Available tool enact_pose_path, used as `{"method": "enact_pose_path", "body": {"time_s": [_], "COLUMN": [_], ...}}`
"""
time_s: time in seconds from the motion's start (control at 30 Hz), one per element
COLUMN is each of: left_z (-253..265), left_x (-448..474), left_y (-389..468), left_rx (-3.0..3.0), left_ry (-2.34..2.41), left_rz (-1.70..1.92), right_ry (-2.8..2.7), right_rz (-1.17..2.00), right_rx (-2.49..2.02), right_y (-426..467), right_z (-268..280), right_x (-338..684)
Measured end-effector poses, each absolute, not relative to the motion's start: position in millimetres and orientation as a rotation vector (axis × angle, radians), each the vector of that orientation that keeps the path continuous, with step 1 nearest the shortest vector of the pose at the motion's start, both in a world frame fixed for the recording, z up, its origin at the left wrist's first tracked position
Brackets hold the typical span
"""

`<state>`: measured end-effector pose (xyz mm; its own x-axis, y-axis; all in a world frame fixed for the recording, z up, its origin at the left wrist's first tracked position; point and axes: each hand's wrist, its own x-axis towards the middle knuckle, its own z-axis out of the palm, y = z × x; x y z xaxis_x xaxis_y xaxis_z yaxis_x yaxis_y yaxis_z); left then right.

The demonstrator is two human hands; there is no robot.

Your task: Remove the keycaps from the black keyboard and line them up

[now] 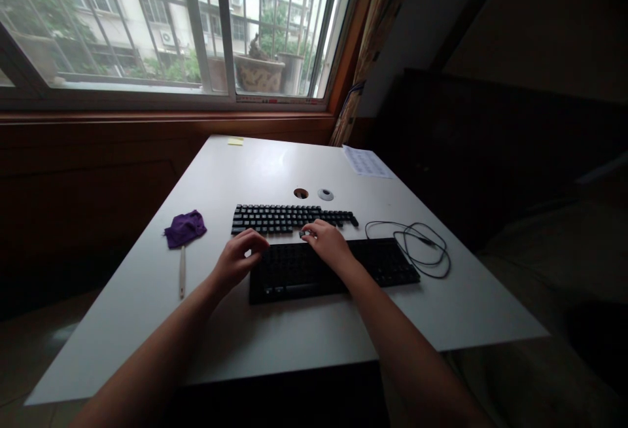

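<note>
A black keyboard base [383, 264] lies in front of me on the white table. My right hand [324, 239] is above its back edge, thumb and forefinger pinched on a small dark keycap [302, 233]. Just behind the base, loose keycaps [275, 217] stand in rows, with a gap in the row closest to my right hand. My left hand [242, 254] is by the base's back left corner, fingers curved and thumb apart, with nothing visible in it. A few caps show at the base's front left; forearm and shade hide much of the rest.
A purple cloth [186, 228] and a pale thin-handled tool [182, 272] lie at the left. A black cable [441, 251] loops at the right. Farther back are a cable hole [301, 194], its round grey cover [326, 194], printed paper [367, 162] and yellow sticky notes [235, 141].
</note>
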<state>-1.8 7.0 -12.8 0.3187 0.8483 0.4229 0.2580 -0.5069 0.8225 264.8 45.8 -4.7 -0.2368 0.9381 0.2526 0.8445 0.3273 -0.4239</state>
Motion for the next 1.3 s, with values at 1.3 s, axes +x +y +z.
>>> {"method": "enact_pose_path", "body": {"time_s": [1.3], "left_z": [-18], "left_x": [-2], "left_y": [8], "left_rx": [1.957], "left_ry": [1.053], "left_rz": [1.167], "right_ry": [-2.319], "right_rz": [0.07], "right_rx": [-1.658], "right_y": [35], "right_z": [-6], "right_x": [256]}}
